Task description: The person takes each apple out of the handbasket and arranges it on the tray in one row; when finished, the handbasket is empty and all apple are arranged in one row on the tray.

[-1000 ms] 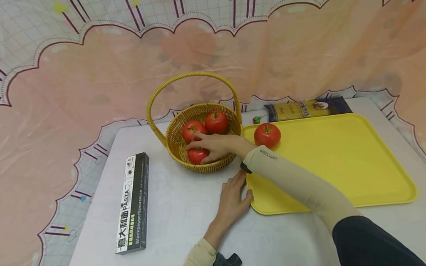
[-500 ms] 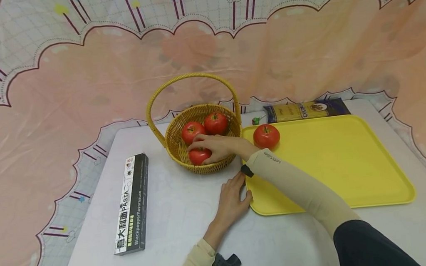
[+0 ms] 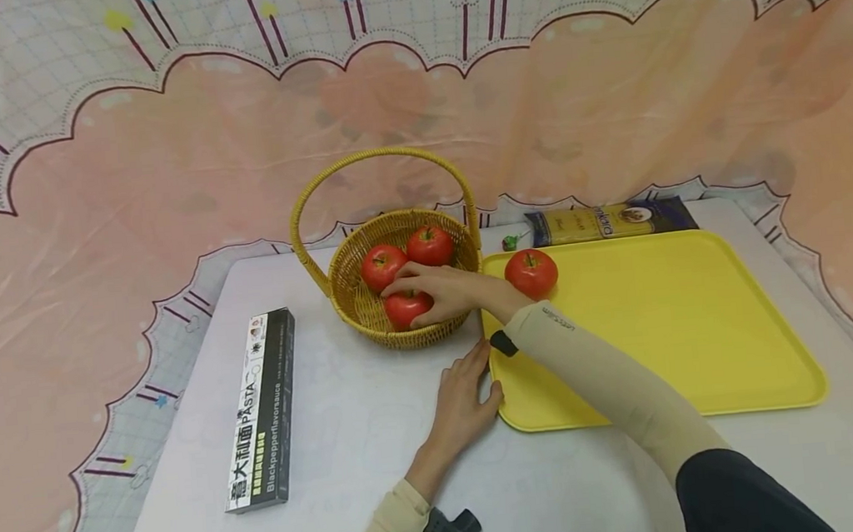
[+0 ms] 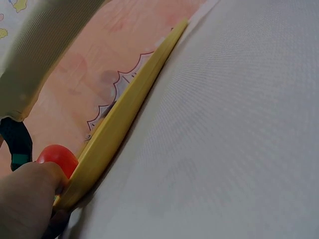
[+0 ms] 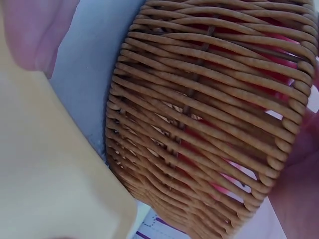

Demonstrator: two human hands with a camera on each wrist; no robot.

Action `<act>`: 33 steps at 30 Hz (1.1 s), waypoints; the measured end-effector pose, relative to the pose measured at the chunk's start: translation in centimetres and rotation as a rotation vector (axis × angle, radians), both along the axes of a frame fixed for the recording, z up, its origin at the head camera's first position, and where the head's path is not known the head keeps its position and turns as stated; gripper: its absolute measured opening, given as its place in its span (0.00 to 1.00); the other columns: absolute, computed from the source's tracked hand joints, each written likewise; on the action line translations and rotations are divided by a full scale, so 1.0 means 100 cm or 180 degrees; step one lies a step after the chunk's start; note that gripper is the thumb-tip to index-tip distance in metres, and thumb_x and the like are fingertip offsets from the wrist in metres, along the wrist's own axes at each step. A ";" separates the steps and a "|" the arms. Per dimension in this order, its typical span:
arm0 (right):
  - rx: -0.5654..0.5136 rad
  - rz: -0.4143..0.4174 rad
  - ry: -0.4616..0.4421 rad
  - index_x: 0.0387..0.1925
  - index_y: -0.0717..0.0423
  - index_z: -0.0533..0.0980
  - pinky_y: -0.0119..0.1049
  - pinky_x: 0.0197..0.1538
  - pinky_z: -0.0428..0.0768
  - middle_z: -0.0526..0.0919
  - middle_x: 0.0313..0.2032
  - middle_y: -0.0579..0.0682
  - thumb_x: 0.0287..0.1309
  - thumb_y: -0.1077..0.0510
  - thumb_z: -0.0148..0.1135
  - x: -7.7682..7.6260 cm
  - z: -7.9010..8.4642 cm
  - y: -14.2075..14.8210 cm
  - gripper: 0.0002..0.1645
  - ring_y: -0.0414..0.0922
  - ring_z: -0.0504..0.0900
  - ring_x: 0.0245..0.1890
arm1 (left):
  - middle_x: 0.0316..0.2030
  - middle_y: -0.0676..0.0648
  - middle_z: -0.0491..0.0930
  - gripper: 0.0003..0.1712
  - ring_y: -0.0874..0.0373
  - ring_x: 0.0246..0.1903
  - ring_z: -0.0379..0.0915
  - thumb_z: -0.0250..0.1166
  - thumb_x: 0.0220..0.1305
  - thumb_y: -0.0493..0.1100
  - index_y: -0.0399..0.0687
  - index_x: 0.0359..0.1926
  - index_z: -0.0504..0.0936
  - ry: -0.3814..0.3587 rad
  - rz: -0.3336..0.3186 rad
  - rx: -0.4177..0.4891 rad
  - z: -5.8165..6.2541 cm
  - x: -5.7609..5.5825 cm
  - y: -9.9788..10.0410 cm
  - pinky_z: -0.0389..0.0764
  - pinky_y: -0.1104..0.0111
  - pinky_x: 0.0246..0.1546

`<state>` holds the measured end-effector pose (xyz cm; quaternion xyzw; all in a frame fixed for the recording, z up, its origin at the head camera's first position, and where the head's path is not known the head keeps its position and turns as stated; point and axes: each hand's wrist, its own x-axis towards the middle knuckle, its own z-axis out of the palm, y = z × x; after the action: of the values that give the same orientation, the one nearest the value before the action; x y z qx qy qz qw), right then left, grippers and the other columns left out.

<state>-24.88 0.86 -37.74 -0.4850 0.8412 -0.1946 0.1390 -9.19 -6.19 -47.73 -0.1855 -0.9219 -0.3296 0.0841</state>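
Observation:
In the head view my right hand (image 3: 447,289) reaches into the yellow wicker basket (image 3: 356,326), its fingers and thumb round the front tomato (image 3: 404,310). Two more red tomatoes, a left one (image 3: 383,268) and a back one (image 3: 429,246), lie behind it. My left hand (image 3: 458,405) rests at the left edge of the yellow tray (image 3: 671,322), fingers fairly straight, thumb at the rim. Another tomato (image 3: 531,274) sits on the tray's back left corner. The right wrist view shows the basket's woven side (image 5: 199,109), with red showing through the gaps.
A black and white pasta box (image 3: 261,408) lies on the white table to the left. Behind the tray are a pasta packet (image 3: 611,220) and a small green and red item (image 3: 511,243). The basket's tall handle (image 3: 380,153) arches above the tomatoes.
The right hand and the front tomato have shifted slightly right within the basket. My left hand stays at the tray edge, and the view has drifted a little.

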 end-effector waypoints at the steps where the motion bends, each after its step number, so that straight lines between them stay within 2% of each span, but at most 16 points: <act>1: -0.0022 -0.0013 -0.0010 0.66 0.40 0.64 0.48 0.64 0.68 0.62 0.63 0.47 0.57 0.47 0.62 0.001 0.001 0.001 0.35 0.47 0.67 0.62 | 0.66 0.48 0.67 0.33 0.53 0.52 0.72 0.58 0.60 0.44 0.44 0.67 0.66 0.0005 -0.0003 0.0005 0.000 0.000 0.000 0.66 0.65 0.43; 13: -0.0309 -0.0203 -0.0040 0.66 0.36 0.63 0.50 0.63 0.69 0.61 0.65 0.48 0.56 0.43 0.63 0.004 0.004 0.016 0.37 0.49 0.69 0.61 | 0.65 0.47 0.68 0.32 0.53 0.50 0.72 0.58 0.60 0.44 0.41 0.65 0.67 0.0078 0.0019 -0.0019 -0.002 0.000 0.001 0.66 0.66 0.42; 27: -0.0682 -0.0360 0.0013 0.66 0.37 0.64 0.52 0.61 0.70 0.60 0.65 0.48 0.56 0.41 0.63 0.011 0.004 0.036 0.37 0.50 0.67 0.62 | 0.65 0.47 0.68 0.32 0.53 0.52 0.72 0.58 0.60 0.45 0.42 0.66 0.67 0.0005 0.0040 -0.0061 0.000 0.000 0.000 0.66 0.65 0.43; 33: -0.0812 -0.0488 -0.0063 0.65 0.35 0.64 0.51 0.61 0.70 0.60 0.65 0.47 0.55 0.41 0.63 0.015 0.003 0.045 0.36 0.49 0.65 0.64 | 0.64 0.47 0.69 0.30 0.52 0.52 0.71 0.59 0.59 0.43 0.44 0.63 0.70 0.0117 0.0047 -0.0073 -0.001 0.001 0.001 0.69 0.63 0.47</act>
<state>-23.40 5.34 -37.41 -0.4311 0.8428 -0.3147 0.0693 -9.14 -6.06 -47.80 -0.1858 -0.9252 -0.3150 0.1014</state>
